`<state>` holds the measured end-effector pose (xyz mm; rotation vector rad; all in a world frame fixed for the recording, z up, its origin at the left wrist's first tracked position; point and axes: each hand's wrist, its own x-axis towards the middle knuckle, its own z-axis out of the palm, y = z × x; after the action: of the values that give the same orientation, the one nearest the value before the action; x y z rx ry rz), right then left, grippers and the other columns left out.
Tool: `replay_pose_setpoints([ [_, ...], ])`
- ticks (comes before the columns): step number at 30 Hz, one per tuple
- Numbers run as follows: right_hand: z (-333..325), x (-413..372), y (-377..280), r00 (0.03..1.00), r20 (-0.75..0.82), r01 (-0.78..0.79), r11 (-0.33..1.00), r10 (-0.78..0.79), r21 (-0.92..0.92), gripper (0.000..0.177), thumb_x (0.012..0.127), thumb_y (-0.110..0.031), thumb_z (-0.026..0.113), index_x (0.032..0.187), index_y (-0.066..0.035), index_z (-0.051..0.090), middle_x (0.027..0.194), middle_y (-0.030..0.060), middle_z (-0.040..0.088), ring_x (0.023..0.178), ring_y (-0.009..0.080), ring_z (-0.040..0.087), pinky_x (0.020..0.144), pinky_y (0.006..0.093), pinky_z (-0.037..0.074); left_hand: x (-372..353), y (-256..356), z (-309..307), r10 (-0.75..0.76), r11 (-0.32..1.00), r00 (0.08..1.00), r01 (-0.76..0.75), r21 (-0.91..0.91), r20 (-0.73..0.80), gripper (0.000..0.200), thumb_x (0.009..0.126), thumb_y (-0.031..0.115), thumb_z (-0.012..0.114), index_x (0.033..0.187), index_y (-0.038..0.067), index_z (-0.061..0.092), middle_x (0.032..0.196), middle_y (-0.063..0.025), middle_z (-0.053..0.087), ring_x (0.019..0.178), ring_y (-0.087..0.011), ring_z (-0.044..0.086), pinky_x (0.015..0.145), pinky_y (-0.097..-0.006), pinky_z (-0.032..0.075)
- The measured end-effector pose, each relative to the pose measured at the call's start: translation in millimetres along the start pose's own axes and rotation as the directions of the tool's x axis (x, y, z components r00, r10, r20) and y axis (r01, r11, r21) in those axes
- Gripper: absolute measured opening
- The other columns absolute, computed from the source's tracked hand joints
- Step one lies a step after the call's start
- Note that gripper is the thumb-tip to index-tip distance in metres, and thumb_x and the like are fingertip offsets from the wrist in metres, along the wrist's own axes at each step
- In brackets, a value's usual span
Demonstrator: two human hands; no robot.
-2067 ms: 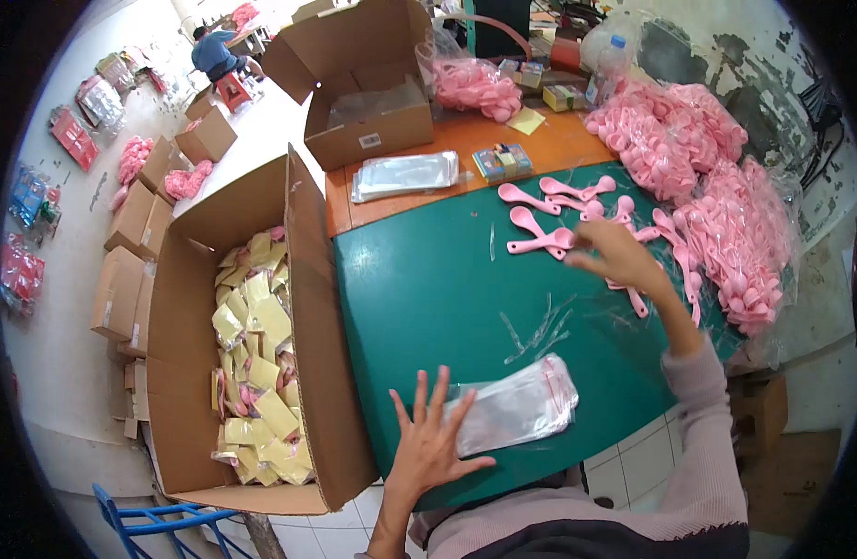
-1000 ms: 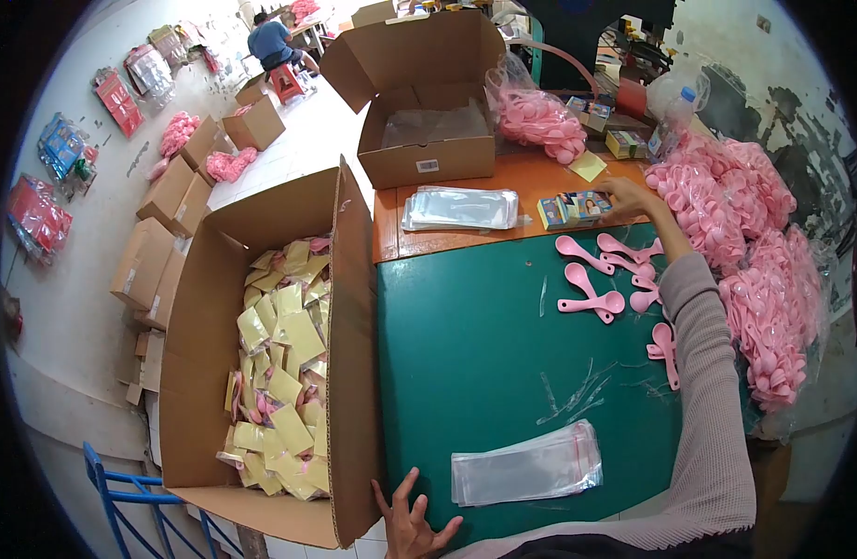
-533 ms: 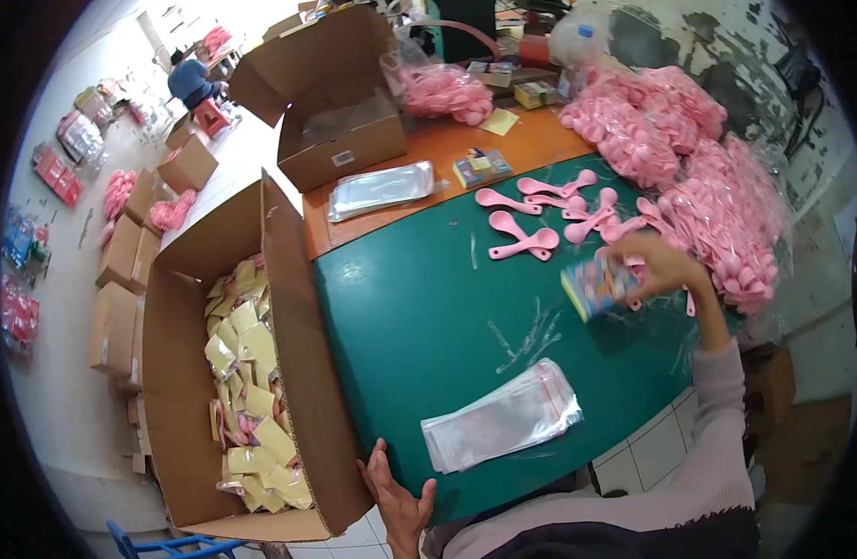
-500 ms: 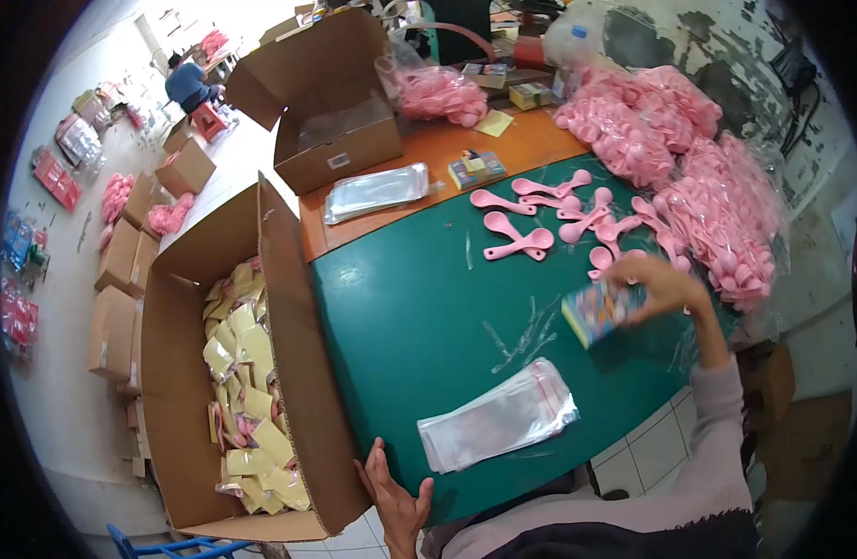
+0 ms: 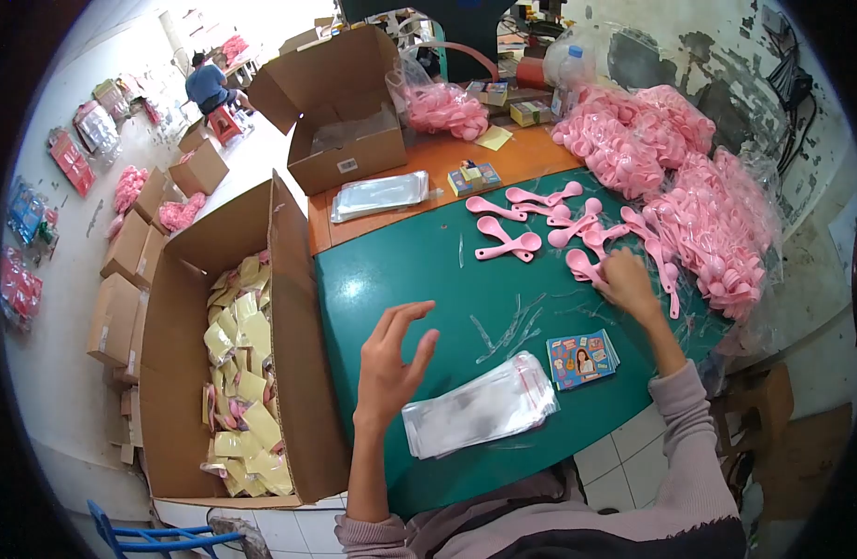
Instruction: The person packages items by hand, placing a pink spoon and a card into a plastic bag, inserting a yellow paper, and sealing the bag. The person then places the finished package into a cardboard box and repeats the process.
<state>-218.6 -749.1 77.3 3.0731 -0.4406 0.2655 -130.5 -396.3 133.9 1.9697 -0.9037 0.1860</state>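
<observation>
Head view: glossy pink spoons (image 5: pixel 510 244) lie beyond the cards (image 5: pixel 579 361); the right hand (image 5: pixel 629 281) bunches its fingers at some, pinch unclear; the left hand (image 5: pixel 389 368) curves its fingers, thumb apart.

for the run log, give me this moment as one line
right hand: at pink spoons | left hand: raised, open | card stack: beside clear bags

A person (image 5: pixel 208 86) sat on a red stool (image 5: pixel 225 127); packages (image 5: pixel 72 160) hung left of the stool, and a blue-capped bottle (image 5: pixel 567 82) stood well to its right.
</observation>
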Motion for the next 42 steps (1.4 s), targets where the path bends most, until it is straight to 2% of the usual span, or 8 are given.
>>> replay_pose_setpoints([
  [11,-19,46,-28,0.998,-0.05,0.034,0.959,-0.05,-0.28,0.013,0.062,-0.018,0.067,0.071,-0.008,0.065,0.076,0.0115,0.06,0.089,0.0284,0.053,0.072,0.0426,0.037,-28,-82,9,-0.369,0.928,0.896,0.342,-0.146,-0.249,0.016,0.084,0.009,0.056,0.097,0.002,0.062,0.084,-0.009,0.066,0.08,-0.0158,0.064,0.07,-0.0274,0.049],
  [25,1,68,-58,0.978,0.205,-0.012,0.985,-0.024,0.17,0.012,0.063,-0.015,0.065,0.073,-0.008,0.062,0.084,0.0096,0.06,0.094,0.0312,0.051,0.078,0.0492,0.034,-9,-18,49,-0.086,0.98,0.855,-0.019,0.196,0.512,0.031,0.078,0.034,0.063,0.088,0.004,0.06,0.085,-0.0116,0.058,0.075,-0.0285,0.06,0.066,-0.038,0.048],
  [28,-12,62,-41,0.979,-0.077,0.199,0.8,-0.189,0.566,0.016,0.067,-0.024,0.066,0.08,-0.014,0.064,0.093,0.0049,0.057,0.096,0.0259,0.047,0.082,0.0464,0.031,-15,-19,60,-0.117,0.985,0.854,0.036,0.166,0.507,0.035,0.076,0.032,0.067,0.096,0.005,0.059,0.088,-0.01,0.057,0.08,-0.0237,0.061,0.071,-0.034,0.049],
  [31,-18,55,-37,0.928,-0.365,0.193,0.938,-0.078,0.289,0.013,0.071,-0.021,0.065,0.082,-0.014,0.064,0.093,0.0046,0.057,0.095,0.0243,0.047,0.085,0.0452,0.03,-14,-27,64,-0.107,0.993,0.902,0.114,0.008,0.418,0.032,0.078,0.029,0.065,0.096,0.004,0.058,0.088,-0.0102,0.057,0.079,-0.0224,0.061,0.07,-0.0326,0.049],
  [35,-16,53,-14,0.898,-0.439,0.133,0.955,-0.002,0.267,0.015,0.074,-0.011,0.06,0.088,-0.007,0.058,0.087,0.0086,0.056,0.091,0.0247,0.052,0.078,0.0339,0.038,-15,-33,58,-0.152,0.985,0.931,0.171,-0.027,0.331,0.025,0.08,0.024,0.064,0.091,0.002,0.059,0.08,-0.0098,0.059,0.068,-0.0197,0.06,0.063,-0.0312,0.048],
  [36,-23,54,-11,0.961,-0.256,0.08,0.781,0.104,0.62,0.015,0.078,-0.009,0.056,0.092,-0.004,0.056,0.088,0.0121,0.057,0.086,0.0266,0.056,0.073,0.034,0.041,-17,-32,56,-0.152,0.985,0.929,0.171,-0.026,0.337,0.025,0.08,0.024,0.064,0.091,0.002,0.059,0.08,-0.0098,0.059,0.068,-0.0197,0.06,0.063,-0.0312,0.048],
  [39,-37,46,-22,0.979,-0.138,-0.022,0.749,0.151,0.662,0.017,0.082,-0.01,0.053,0.096,0.0,0.054,0.091,0.0151,0.058,0.079,0.0278,0.058,0.068,0.0331,0.044,-20,-26,54,-0.107,0.994,0.931,0.111,0.009,0.35,0.022,0.079,0.025,0.064,0.082,0.005,0.056,0.073,-0.006,0.057,0.063,-0.0186,0.059,0.058,-0.0309,0.047],
  [42,-8,45,-31,0.911,-0.384,0.312,0.856,-0.148,0.412,0.017,0.084,-0.01,0.051,0.098,-0.001,0.055,0.087,0.0147,0.058,0.074,0.0238,0.059,0.067,0.0335,0.045,-23,-26,55,-0.13,0.99,0.919,0.098,0.103,0.372,0.022,0.079,0.025,0.064,0.08,0.005,0.056,0.073,-0.006,0.057,0.063,-0.019,0.059,0.057,-0.0309,0.047],
])
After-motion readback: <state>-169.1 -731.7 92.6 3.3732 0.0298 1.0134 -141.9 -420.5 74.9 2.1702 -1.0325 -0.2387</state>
